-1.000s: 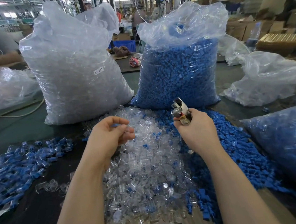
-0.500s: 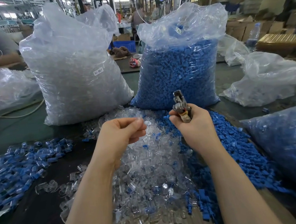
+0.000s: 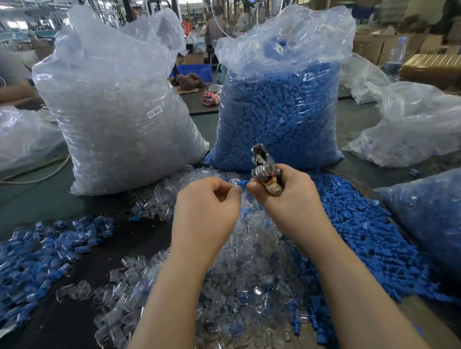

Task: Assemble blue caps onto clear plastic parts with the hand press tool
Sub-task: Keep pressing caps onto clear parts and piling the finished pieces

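My left hand (image 3: 207,205) pinches a clear plastic part (image 3: 234,182) by its body; my right hand (image 3: 285,194) is wrapped round the hand press tool (image 3: 266,170) while its fingertips nip a blue cap (image 3: 243,183), meeting above the tabletop (image 3: 145,240). Both pieces look light, stiff and slick, so I'd hold them by the sides.

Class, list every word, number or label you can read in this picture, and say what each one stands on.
"SJ-017": on a small white sticker on the big bag of clear plastic parts.
Water bottle at the far right: its label is too small and blurred to read.
Cardboard boxes in the background: no legible print.
Nothing else readable.
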`<state>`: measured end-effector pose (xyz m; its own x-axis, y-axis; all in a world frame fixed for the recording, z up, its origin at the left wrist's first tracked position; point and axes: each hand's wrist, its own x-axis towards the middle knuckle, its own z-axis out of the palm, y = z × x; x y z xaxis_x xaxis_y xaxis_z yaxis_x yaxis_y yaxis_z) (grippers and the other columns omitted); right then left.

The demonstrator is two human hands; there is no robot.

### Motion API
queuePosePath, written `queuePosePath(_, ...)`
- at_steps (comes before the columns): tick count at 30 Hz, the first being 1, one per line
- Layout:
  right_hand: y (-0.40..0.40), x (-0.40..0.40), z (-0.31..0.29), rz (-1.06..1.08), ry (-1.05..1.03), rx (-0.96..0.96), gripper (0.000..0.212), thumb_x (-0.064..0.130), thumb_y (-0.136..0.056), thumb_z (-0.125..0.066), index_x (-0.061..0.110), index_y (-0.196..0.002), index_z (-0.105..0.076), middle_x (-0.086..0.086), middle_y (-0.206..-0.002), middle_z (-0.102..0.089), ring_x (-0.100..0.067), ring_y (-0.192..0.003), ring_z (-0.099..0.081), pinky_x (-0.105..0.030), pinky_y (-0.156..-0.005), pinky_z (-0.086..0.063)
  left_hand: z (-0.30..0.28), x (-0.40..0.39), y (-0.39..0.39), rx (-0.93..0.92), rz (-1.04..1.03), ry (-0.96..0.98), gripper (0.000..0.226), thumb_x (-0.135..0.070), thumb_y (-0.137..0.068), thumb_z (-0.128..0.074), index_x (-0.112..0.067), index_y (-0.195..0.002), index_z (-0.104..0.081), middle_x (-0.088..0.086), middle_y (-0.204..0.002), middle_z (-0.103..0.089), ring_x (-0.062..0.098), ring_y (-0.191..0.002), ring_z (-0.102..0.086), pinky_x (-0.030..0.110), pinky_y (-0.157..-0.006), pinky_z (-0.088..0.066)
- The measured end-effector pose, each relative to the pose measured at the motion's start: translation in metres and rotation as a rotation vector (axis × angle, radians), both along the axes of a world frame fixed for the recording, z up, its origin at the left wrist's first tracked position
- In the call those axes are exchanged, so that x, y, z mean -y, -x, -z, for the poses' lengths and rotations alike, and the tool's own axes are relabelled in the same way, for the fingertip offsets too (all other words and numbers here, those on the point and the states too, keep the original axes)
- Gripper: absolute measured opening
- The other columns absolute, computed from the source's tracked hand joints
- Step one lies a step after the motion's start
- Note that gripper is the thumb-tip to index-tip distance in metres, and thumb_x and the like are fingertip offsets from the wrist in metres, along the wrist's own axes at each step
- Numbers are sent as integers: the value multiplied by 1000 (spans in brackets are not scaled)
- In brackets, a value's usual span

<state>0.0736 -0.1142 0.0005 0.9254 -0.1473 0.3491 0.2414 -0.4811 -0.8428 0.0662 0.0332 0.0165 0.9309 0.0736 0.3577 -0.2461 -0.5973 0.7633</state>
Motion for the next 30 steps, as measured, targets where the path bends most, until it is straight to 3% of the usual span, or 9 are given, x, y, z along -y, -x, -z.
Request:
queuePosePath(7, 0, -3, -3, 58, 71, -13, 17, 35, -86, -70, 23, -79, -59, 10, -66, -60, -9, -66, -56, -33, -61, -46, 1, 5, 2, 118, -7, -168, 14, -29, -89, -64, -19, -84, -73, -15, -60, -59, 5, -60, -58, 24, -59, -44)
queuePosePath(11, 0, -4, -3, 49, 71, -26, 18, 33, -86, -69, 23, -76, -58, 9, -64, -58, -11, -63, -54, -32, -58, -42, 0, 8, 3, 148, 6, -224, 15, -28, -91, -62, -17, -91, -73, -7, -68, -66, 15, -66, -60, 30, -63, -48)
queuePosePath(16, 1, -2, -6, -4, 29, -43, 13, 28, -87, -67, 20, -79, -62, 6, -62, -59, -11, -58, -51, -35, -56, -43, 0, 9, 4, 163, 24, -216, 14, -24, -91, -61, -15, -88, -71, -4, -72, -68, 17, -68, -61, 37, -65, -51)
queuePosePath(20, 4, -1, -9, -45, 26, -58, 9, 26, -88, -66, 17, -86, -66, 1, -70, -66, -19, -66, -59, -46, -65, -52, 2, 8, 3, 169, 13, -193, 14, -25, -90, -61, -16, -83, -69, -11, -60, -58, 6, -58, -55, 28, -55, -44)
queuePosePath(24, 6, 0, -11, -85, -24, -65, 8, 22, -87, -65, 14, -87, -66, -5, -71, -65, -16, -61, -53, -46, -63, -49, 4, 7, 2, 169, 18, -143, 16, -26, -91, -64, -19, -76, -66, -15, -53, -50, 3, -53, -49, 21, -52, -34)
queuePosePath(30, 6, 10, -11, -136, 45, -100, 12, 22, -87, -65, 10, -91, -65, -11, -81, -69, -31, -80, -63, -49, -74, -51, 7, 5, 0, 42, 70, 31, 22, -28, -93, -63, -23, -72, -64, -5, -62, -64, 9, -61, -58, 28, -57, -46)
